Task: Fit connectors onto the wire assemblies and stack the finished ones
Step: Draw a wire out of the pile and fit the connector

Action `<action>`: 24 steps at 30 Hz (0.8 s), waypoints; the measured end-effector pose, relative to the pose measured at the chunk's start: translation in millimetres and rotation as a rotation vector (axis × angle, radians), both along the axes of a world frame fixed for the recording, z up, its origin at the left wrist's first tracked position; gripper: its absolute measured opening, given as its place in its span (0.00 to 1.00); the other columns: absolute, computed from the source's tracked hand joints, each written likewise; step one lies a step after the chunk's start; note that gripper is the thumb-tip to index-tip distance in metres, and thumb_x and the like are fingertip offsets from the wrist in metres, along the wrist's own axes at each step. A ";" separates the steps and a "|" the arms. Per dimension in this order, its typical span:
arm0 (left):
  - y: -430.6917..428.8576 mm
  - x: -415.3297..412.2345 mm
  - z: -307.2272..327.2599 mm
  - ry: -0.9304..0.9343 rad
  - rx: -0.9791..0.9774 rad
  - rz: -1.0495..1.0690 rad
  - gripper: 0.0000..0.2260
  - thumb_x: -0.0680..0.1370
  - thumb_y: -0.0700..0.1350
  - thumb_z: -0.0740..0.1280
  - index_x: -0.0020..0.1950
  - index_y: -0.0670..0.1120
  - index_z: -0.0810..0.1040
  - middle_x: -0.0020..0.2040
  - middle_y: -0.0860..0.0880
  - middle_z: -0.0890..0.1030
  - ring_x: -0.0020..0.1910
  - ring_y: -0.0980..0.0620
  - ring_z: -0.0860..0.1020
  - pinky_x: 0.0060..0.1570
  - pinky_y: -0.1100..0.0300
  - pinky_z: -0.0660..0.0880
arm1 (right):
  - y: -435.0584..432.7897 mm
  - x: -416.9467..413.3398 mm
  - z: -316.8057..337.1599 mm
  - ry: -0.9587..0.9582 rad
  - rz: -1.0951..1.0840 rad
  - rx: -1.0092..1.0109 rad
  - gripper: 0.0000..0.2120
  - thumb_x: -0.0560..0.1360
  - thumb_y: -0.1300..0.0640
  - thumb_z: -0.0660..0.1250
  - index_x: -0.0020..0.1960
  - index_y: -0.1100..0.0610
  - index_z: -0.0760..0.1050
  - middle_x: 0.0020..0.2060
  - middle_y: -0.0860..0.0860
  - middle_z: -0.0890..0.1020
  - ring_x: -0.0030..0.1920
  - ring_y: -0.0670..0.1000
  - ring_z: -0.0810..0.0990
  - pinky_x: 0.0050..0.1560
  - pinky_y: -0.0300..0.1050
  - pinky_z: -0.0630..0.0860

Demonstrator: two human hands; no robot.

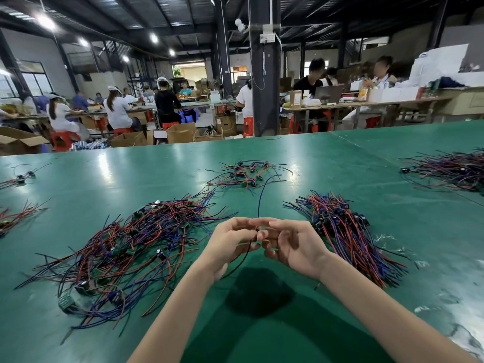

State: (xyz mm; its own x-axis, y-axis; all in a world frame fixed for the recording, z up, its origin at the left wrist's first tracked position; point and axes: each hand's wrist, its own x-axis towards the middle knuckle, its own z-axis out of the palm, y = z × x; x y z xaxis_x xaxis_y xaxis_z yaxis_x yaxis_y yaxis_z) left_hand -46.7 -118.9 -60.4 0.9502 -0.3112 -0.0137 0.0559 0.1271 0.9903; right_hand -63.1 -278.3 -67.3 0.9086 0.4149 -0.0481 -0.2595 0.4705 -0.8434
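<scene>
My left hand [230,242] and my right hand [290,244] meet fingertip to fingertip above the green table [262,323]. Together they pinch one wire assembly [259,197]: its blue wire rises from between the fingertips, and a black wire hangs down under the left hand. The piece between the fingertips is too small to make out. A loose tangle of red, blue and black wire assemblies [125,244] lies to the left. A neat stack of assemblies with blue connectors [343,226] lies to the right.
A small scatter of wired connectors [246,175] lies further back, with another wire heap [453,171] at the far right. Small wire bundles [15,216] lie at the left edge. Beyond the table, people sit at benches among cardboard boxes; a dark pillar [263,74] stands behind.
</scene>
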 end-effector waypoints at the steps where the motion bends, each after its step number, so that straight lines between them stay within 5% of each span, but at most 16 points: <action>1: 0.0 -0.2 -0.3 0.019 -0.029 0.003 0.07 0.76 0.33 0.65 0.53 0.36 0.76 0.41 0.44 0.80 0.36 0.54 0.80 0.38 0.64 0.77 | -0.2 0.3 -0.3 0.002 -0.006 -0.002 0.18 0.69 0.58 0.60 0.55 0.62 0.80 0.35 0.54 0.79 0.32 0.47 0.75 0.33 0.37 0.72; 7: -0.7 -1.4 4.4 0.155 -0.279 0.031 0.04 0.75 0.30 0.65 0.42 0.36 0.75 0.35 0.41 0.79 0.32 0.48 0.80 0.38 0.59 0.81 | -0.4 -0.7 -0.7 -0.010 -0.091 -0.034 0.17 0.69 0.62 0.60 0.56 0.60 0.78 0.34 0.54 0.78 0.30 0.47 0.73 0.32 0.37 0.71; 12: 4.2 -0.4 15.0 0.225 -0.508 0.003 0.03 0.77 0.32 0.62 0.47 0.38 0.73 0.38 0.41 0.82 0.34 0.46 0.82 0.38 0.56 0.81 | 3.1 -2.8 1.2 -0.008 -0.205 -0.026 0.06 0.67 0.65 0.64 0.43 0.59 0.72 0.30 0.52 0.77 0.31 0.47 0.72 0.33 0.36 0.71; 17: 8.1 -0.9 21.3 0.252 -0.837 -0.078 0.09 0.72 0.36 0.61 0.51 0.36 0.74 0.42 0.42 0.82 0.41 0.48 0.84 0.46 0.55 0.81 | 11.0 -5.1 -1.2 -0.047 -0.157 -0.184 0.04 0.69 0.60 0.66 0.42 0.58 0.72 0.34 0.53 0.79 0.32 0.49 0.77 0.36 0.39 0.76; 24: 7.4 -1.8 19.8 0.210 -0.800 -0.047 0.10 0.80 0.33 0.54 0.52 0.35 0.75 0.46 0.42 0.82 0.43 0.48 0.84 0.49 0.56 0.80 | 17.0 -9.0 -3.0 -0.077 0.069 -0.163 0.13 0.73 0.52 0.62 0.49 0.59 0.79 0.41 0.56 0.84 0.36 0.50 0.82 0.39 0.41 0.79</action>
